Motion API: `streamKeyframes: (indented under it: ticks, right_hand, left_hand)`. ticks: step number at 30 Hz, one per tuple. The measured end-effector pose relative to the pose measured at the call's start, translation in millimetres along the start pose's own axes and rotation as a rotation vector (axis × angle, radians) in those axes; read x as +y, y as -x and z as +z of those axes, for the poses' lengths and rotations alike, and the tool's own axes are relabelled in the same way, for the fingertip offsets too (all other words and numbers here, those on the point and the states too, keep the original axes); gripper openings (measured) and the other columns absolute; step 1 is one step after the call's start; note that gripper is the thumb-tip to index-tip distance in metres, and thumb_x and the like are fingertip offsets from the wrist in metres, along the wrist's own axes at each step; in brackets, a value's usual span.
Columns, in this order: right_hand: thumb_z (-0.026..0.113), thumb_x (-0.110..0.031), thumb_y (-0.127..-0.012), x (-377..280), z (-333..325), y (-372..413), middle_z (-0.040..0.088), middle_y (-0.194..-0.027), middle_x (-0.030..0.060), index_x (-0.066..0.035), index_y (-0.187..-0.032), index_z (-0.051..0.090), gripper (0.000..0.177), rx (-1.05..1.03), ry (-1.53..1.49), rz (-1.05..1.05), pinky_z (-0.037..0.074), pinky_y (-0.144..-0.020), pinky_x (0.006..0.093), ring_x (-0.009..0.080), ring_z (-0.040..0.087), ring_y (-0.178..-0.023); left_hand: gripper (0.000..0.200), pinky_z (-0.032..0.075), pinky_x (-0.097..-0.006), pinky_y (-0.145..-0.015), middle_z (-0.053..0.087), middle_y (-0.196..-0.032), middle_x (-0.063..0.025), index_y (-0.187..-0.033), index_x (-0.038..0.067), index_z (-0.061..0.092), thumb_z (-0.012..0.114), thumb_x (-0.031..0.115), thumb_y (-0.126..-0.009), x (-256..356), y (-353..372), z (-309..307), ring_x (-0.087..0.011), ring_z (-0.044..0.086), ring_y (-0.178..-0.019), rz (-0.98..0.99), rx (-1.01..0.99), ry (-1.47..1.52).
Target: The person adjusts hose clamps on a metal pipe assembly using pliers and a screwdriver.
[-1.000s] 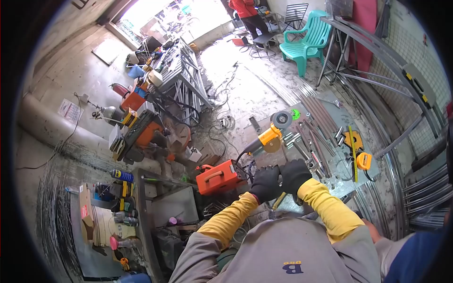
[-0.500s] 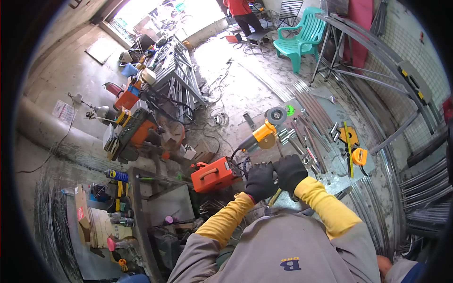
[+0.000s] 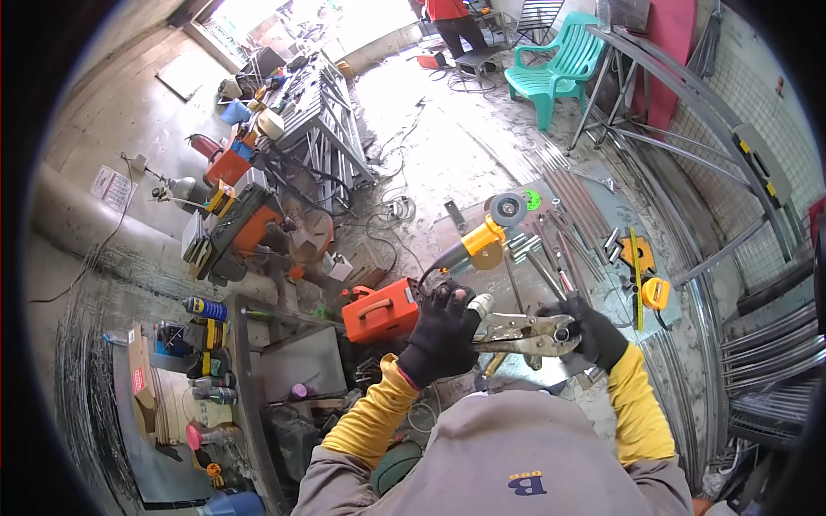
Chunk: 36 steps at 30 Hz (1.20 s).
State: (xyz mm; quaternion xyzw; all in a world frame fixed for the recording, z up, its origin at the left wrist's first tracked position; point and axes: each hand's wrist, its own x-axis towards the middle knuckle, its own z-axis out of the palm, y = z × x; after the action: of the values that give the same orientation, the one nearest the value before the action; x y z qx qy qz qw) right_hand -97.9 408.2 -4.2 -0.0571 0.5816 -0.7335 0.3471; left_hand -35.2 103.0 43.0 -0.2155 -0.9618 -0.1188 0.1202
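Locking pliers are spanning the space between two gloved hands in the head view. The left hand is closing around the handle ends, while the right hand is holding the head end, fingers curled (some fingertips are hidden). The step in hand is seemingly handling the pliers; the next move is probably calling for steady support at both ends. Beyond, an angle grinder is lying untouched.

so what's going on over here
The person's black-gloved left hand grips silvery metal locking pliers by the handles, while the black-gloved right hand is at the jaw end. Beyond them lies a yellow-and-black angle grinder; an orange-red box-shaped machine sits near the left hand.
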Motion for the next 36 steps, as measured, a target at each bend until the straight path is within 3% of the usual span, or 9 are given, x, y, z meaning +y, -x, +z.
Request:
streamKeyframes:
  ticks: [4, 7, 11, 13, 26, 29, 31, 34, 36]
  right_hand:
    - [0.058, -0.034, -0.11, 22.2, 1.5, -2.5, 0.07, -0.12, 0.0116, -0.001, -0.129, 0.066, 0.039, -0.156, -0.595, 0.181, 0.058, -0.096, 0.0336, 0.0201, 0.07, -0.113]
    - [0.062, -0.026, -0.107, 17.1, 10.3, 7.3, 0.065, -0.125, 0.0101, -0.001, -0.13, 0.061, 0.034, -0.068, 0.421, -0.569, 0.058, -0.093, 0.0332, 0.0182, 0.066, -0.113]
    - [0.063, -0.022, -0.107, 18.1, 15.2, 2.6, 0.064, -0.118, 0.0064, -0.003, -0.133, 0.059, 0.032, -0.02, -0.525, -0.167, 0.057, -0.089, 0.0312, 0.0157, 0.065, -0.104]
    - [0.06, -0.03, -0.111, 20.2, 17.0, 2.2, 0.064, -0.112, 0.0046, -0.003, -0.131, 0.058, 0.034, 0.01, -0.605, -0.173, 0.056, -0.087, 0.0281, 0.0117, 0.064, -0.1]
    - [0.06, -0.025, -0.11, 54.0, 18.1, 12.4, 0.063, -0.128, 0.0099, 0.001, -0.145, 0.05, 0.045, 0.074, -0.726, -0.259, 0.056, -0.101, 0.0314, 0.018, 0.065, -0.117]
    - [0.065, -0.024, -0.108, 59.1, 15.8, 14.2, 0.062, -0.132, 0.01, 0.001, -0.148, 0.047, 0.051, 0.056, -0.436, -0.35, 0.055, -0.105, 0.034, 0.0205, 0.065, -0.12]
    - [0.071, -0.011, -0.1, 61.7, 17.9, 15.4, 0.054, -0.155, 0.0154, 0.0, -0.16, 0.038, 0.069, 0.015, -0.695, -0.279, 0.052, -0.113, 0.0385, 0.0235, 0.06, -0.134]
    - [0.074, -0.011, -0.098, 65.8, 8.0, 13.0, 0.051, -0.159, 0.0163, 0.0, -0.162, 0.037, 0.074, -0.079, -0.422, -0.369, 0.05, -0.115, 0.0402, 0.025, 0.058, -0.138]
    - [0.078, -0.015, -0.096, 61.3, 3.0, 14.2, 0.052, -0.158, 0.0156, 0.0, -0.162, 0.038, 0.078, -0.108, -0.647, -0.243, 0.051, -0.113, 0.0401, 0.0248, 0.059, -0.136]
  left_hand:
    - [0.072, 0.036, -0.0642, -0.117, 0.052, -0.135, -0.0236, -0.139, 0.008, 0.061, 0.072, 0.018, -0.069, 2.5, 1.7, 5.6, -0.0494, 0.046, -0.133, 0.036, -0.006, 0.018]
    - [0.071, 0.033, -0.064, -0.121, 0.053, -0.139, -0.0237, -0.139, 0.005, 0.06, 0.07, 0.017, -0.07, 3.5, 0.5, 3.0, -0.0513, 0.045, -0.138, 0.04, 0.037, 0.041]
    - [0.07, 0.031, -0.062, -0.124, 0.051, -0.145, -0.0268, -0.142, 0.0, 0.055, 0.07, 0.014, -0.075, -7.3, 1.7, 8.7, -0.0529, 0.044, -0.142, 0.042, 0.082, 0.174]
    - [0.066, 0.035, -0.0564, -0.123, 0.049, -0.151, -0.0278, -0.146, -0.001, 0.051, 0.066, 0.004, -0.081, -3.4, 2.2, 10.0, -0.0498, 0.044, -0.144, 0.002, 0.118, 0.193]
    - [0.071, 0.035, -0.0632, -0.12, 0.049, -0.147, -0.0229, -0.144, 0.007, 0.052, 0.079, 0.012, -0.078, 8.4, 3.3, -0.9, -0.0517, 0.042, -0.143, 0.035, 0.121, 0.104]
    - [0.07, 0.035, -0.0633, -0.12, 0.05, -0.148, -0.0225, -0.144, 0.007, 0.053, 0.078, 0.014, -0.079, 9.2, 0.0, -6.0, -0.0512, 0.043, -0.143, 0.063, 0.104, 0.083]
    - [0.085, 0.037, -0.0584, -0.12, 0.051, -0.15, -0.0213, -0.145, 0.006, 0.052, 0.069, 0.004, -0.061, 8.7, -2.5, -7.3, -0.0488, 0.045, -0.142, 0.103, 0.127, 0.046]
    - [0.084, 0.038, -0.057, -0.118, 0.053, -0.145, -0.0205, -0.142, 0.005, 0.055, 0.07, 0.005, -0.06, 6.2, -5.7, -8.7, -0.0484, 0.048, -0.138, 0.11, 0.095, 0.145]
    - [0.083, 0.039, -0.0565, -0.118, 0.054, -0.143, -0.0207, -0.141, 0.005, 0.055, 0.071, 0.005, -0.059, 5.7, -4.9, -10.9, -0.0483, 0.049, -0.137, 0.125, 0.07, 0.128]
